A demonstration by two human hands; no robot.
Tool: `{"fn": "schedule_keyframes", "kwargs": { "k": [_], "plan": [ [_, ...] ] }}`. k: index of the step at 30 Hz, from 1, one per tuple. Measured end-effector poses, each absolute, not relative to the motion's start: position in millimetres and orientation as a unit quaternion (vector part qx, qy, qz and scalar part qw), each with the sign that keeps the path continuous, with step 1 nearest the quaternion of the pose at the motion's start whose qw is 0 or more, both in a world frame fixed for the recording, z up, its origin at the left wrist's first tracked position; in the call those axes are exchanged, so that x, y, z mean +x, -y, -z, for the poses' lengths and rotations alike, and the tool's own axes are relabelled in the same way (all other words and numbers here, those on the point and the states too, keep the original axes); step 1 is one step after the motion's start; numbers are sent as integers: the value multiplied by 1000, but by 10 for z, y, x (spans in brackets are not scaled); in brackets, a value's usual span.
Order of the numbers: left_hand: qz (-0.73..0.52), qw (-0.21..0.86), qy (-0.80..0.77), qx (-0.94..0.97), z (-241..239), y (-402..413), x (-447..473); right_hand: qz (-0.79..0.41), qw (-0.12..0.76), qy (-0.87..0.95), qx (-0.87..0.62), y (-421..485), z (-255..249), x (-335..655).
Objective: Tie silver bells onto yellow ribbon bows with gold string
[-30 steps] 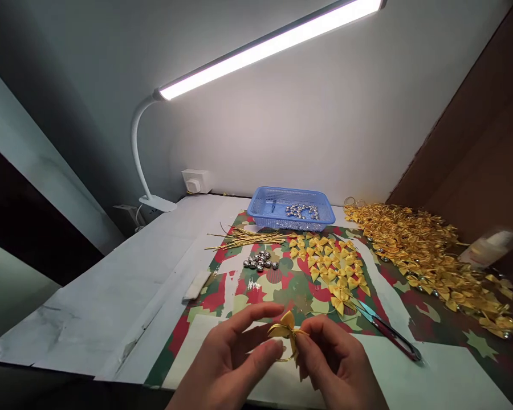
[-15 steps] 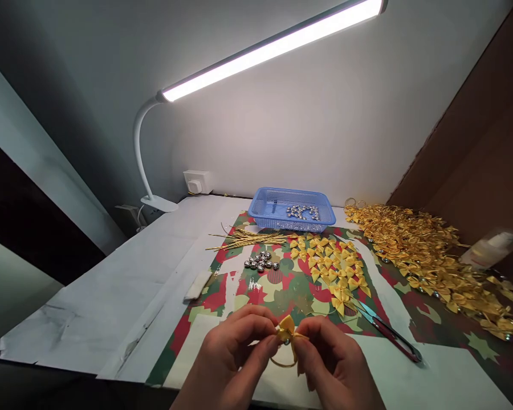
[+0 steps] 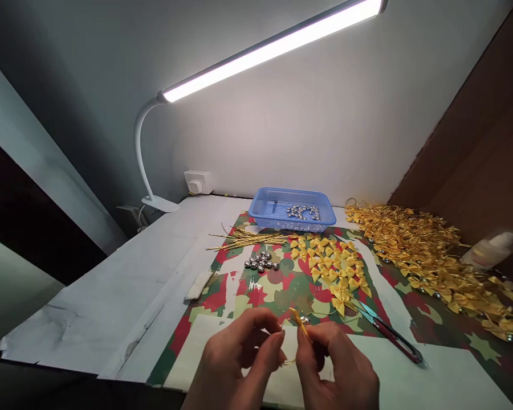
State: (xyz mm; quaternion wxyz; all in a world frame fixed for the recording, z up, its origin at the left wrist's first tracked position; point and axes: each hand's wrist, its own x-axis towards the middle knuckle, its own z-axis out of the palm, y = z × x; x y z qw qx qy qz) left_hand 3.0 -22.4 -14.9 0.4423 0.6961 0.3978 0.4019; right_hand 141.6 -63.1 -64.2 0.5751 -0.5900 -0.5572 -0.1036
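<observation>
My right hand (image 3: 336, 361) pinches a small yellow ribbon bow (image 3: 300, 323), turned nearly edge-on, between thumb and fingertips. A silver jingle bell (image 3: 305, 320) shows at the far side of that bow. Close by on the left, my left hand (image 3: 248, 353) is closed in a pinch, with a thin gold cord (image 3: 288, 362) running between the two hands. The cord's ends are hidden by my fingers. Just beyond, rows of yellow bows (image 3: 327, 259) lie on the patterned sheet, beside a cluster of silver bells (image 3: 261, 262) and a bundle of gold cords (image 3: 250, 239).
Thread snips (image 3: 391, 336) lie right of my hands. A blue basket (image 3: 293, 219) with more bells stands by the wall. Finished-looking bows pile up (image 3: 431, 262) at the right, near a bottle (image 3: 489, 250). A white block (image 3: 198, 286) lies left; a lamp (image 3: 143, 154) arches overhead.
The bow has turned from facing me to nearly edge-on in my right hand, with its bell now on the far side. My left fingers have moved off the bow onto the cord.
</observation>
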Motion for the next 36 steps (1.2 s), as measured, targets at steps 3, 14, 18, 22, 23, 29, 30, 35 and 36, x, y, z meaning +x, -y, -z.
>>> {"fn": "schedule_keyframes", "kwargs": {
  "k": [3, 14, 18, 22, 23, 29, 30, 35, 36],
  "plan": [
    [-355, 608, -429, 566, 33, 232, 42, 107, 583, 545, -593, 634, 637, 1425],
    [-385, 316, -475, 725, 264, 157, 91, 157, 565, 578, -567, 601, 684, 1391],
    [-391, 261, -445, 762, 249, 134, 70, 176, 526, 610, -566, 596, 740, 1423],
    [-316, 377, -466, 735, 78, 136, 40, 179, 519, 612, -569, 594, 747, 1471],
    [-291, 448, -473, 700, 30, 140, 33, 172, 523, 609, -571, 596, 746, 1478],
    [-273, 706, -429, 493, -90, 181, 22, 143, 527, 593, -592, 609, 721, 1508],
    [-272, 724, -426, 469, -82, 189, 27, 141, 527, 591, -594, 611, 712, 1515],
    [-260, 777, -422, 388, -13, 182, 47, 88, 561, 558, -605, 628, 670, 1541],
    [-263, 785, -420, 372, -4, 170, 46, 54, 575, 547, -606, 632, 668, 1543]
  ]
}}
